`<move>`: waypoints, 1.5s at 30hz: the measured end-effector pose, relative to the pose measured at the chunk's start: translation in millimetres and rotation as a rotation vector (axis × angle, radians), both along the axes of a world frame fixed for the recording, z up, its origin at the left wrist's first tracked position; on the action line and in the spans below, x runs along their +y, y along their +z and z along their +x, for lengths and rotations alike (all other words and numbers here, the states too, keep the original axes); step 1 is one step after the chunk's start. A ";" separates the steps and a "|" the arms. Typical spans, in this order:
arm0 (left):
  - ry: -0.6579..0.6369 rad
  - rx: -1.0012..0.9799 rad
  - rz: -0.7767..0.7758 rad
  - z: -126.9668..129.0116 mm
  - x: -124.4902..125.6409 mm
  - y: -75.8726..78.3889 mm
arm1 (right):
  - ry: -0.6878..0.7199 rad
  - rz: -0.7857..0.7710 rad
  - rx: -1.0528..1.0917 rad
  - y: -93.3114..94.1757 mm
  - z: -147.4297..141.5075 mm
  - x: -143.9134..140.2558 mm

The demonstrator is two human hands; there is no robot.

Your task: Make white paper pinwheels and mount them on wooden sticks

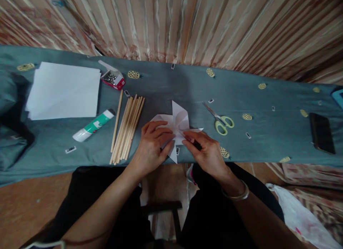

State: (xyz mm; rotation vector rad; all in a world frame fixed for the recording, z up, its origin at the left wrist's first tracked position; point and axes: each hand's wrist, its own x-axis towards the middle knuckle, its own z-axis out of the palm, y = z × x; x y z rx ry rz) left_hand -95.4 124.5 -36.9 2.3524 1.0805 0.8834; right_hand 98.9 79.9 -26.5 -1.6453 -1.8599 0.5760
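A white paper pinwheel (177,121) lies on the grey-blue cloth-covered table (171,88) near its front edge. My left hand (152,143) presses flat on the pinwheel's left and lower flaps. My right hand (205,149) pinches the pinwheel's right flap near the centre, with a small dark object partly visible under its fingers. A bangle sits on my right wrist.
A bundle of wooden sticks (127,129) lies left of my hands, with a glue tube (93,125), a stack of white paper (64,90) and an open box of pins (113,78) further left. Scissors (221,120) lie to the right; a dark phone (321,133) at far right.
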 end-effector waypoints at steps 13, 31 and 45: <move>-0.039 0.008 -0.007 1.3 -7.7 -0.3 | -0.013 -0.018 -0.041 2.6 -1.5 1.7; -0.105 0.060 -0.055 3.5 -8.8 -4.3 | 0.045 0.102 -0.143 1.6 -1.7 3.1; -0.106 0.058 -0.037 3.5 -7.4 -0.6 | 0.198 0.261 -0.494 -10.9 -8.7 10.4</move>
